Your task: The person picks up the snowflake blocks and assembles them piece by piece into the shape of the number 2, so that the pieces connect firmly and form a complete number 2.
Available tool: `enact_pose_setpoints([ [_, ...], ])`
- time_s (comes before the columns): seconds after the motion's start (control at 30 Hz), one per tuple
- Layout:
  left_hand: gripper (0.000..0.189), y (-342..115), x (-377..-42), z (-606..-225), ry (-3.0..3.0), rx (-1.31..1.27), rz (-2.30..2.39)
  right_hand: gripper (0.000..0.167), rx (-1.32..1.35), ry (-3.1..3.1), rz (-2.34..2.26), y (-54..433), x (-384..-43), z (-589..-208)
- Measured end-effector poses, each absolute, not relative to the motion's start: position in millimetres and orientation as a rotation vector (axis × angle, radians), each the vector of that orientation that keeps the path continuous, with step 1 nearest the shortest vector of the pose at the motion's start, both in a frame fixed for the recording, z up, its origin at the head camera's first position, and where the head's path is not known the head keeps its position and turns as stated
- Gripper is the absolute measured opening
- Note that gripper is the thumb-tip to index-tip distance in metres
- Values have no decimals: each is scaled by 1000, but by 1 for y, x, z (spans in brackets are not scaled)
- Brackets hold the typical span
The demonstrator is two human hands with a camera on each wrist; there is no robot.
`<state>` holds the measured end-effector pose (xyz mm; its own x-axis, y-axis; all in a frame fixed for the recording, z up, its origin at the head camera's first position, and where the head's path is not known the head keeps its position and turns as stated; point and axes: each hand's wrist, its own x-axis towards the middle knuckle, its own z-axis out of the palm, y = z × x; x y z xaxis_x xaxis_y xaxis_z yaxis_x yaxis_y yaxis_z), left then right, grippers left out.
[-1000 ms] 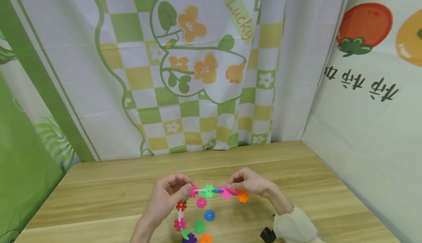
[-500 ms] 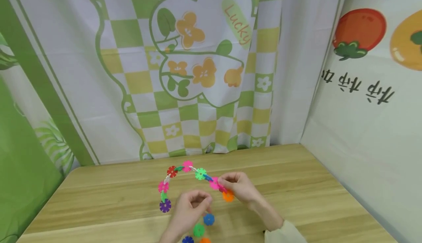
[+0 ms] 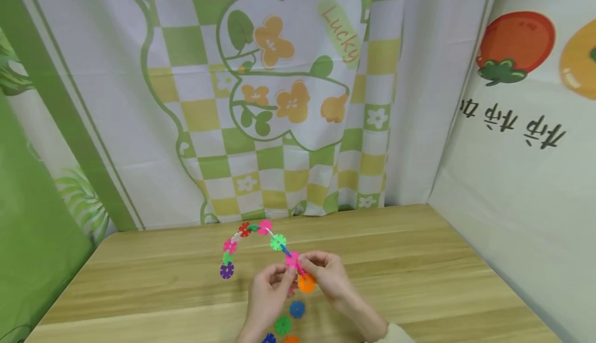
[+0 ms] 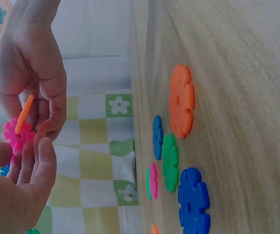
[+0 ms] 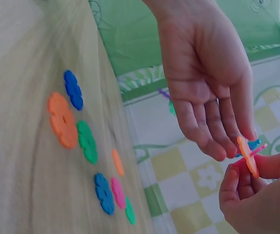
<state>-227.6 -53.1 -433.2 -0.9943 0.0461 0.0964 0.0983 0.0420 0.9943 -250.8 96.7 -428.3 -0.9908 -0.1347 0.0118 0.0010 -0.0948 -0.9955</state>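
Note:
A curved chain of interlocked plastic flower-shaped discs arches over the table, from a purple disc at the far left to an orange disc between the hands. Near that orange end, my right hand pinches the chain by a pink disc between thumb and fingers. My left hand pinches the same part from the left, its thumb and fingertips on the pink disc's edge. The two hands' fingertips nearly meet there. Partly hidden behind the left fingers is another pink disc.
Loose discs lie on the wooden table below the hands: a blue one, a green one, an orange one and a dark blue one. A patterned curtain hangs behind the table.
My left hand has let go of the chain's left part, moved right, and now pinches it beside my right hand. The chain's free end has swung up and away; the right hand shifted slightly left.

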Motion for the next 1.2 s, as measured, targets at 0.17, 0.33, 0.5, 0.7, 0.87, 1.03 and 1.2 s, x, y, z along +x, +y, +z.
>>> enact_pose_setpoints([
  [0.17, 23, -54, -227, -431, -2222, -101, -2110, 24, -140, 2058, -2253, 90, -247, -427],
  [0.33, 20, -58, -228, -431, -2267, -119, -1985, 23, -248, 1992, -2269, 89, -247, -429],
  [0.5, 19, -60, -230, -432, -2290, -144, -1934, 24, -318, 2001, -2221, 92, -249, -430],
  [0.7, 21, -65, -233, -433, -2309, -265, -2000, 25, -384, 2104, -2134, 98, -251, -423],
  [0.87, 22, -64, -235, -434, -2307, -289, -2050, 23, -360, 2081, -2144, 102, -254, -422],
  [1.03, 27, -62, -235, -435, -2248, -275, -2146, 23, -351, 2053, -2173, 102, -254, -423],
  [1.2, 38, -60, -235, -436, -2198, -308, -2220, 23, -335, 1953, -2242, 102, -252, -423],
])
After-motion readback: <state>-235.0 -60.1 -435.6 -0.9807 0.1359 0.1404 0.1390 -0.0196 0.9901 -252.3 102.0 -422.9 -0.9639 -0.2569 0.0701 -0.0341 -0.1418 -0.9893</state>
